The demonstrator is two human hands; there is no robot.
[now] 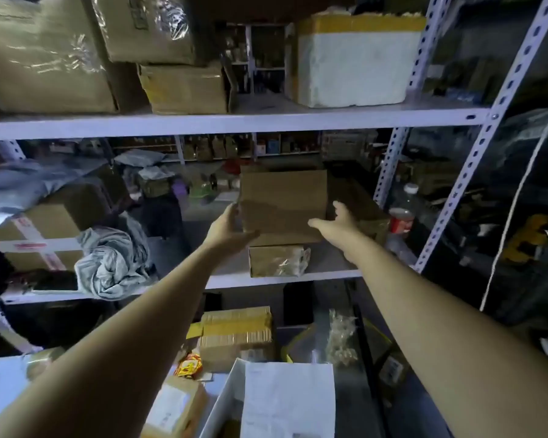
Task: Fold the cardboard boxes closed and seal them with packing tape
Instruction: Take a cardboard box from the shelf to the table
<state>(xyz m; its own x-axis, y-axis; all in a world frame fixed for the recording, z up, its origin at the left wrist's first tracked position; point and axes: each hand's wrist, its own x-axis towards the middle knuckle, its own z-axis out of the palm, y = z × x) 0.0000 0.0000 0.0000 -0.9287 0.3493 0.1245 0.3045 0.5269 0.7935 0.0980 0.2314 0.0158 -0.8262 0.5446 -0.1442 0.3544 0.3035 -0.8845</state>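
Note:
A plain brown cardboard box (pixel 283 200) sits on the middle shelf (pixel 285 276), stacked on a smaller taped box (pixel 277 260). Both my arms reach up to it. My left hand (pixel 231 229) grips the box's lower left corner, thumb under its front edge and fingers along its left side. My right hand (pixel 337 221) is at the box's lower right side with straight, spread fingers; whether it touches the box is unclear. A roll of packing tape (pixel 40 361) lies at the lower left on a white surface.
Metal shelving uprights (pixel 475 153) stand at the right. A white foam box (pixel 355 58) and wrapped cartons (pixel 45 55) fill the top shelf. Grey cloth (pixel 111 260) and a taped carton (pixel 38 238) lie left. Bottles (pixel 400 219) stand right. Small parcels (pixel 236 333) and a white open box (pixel 285 399) lie below.

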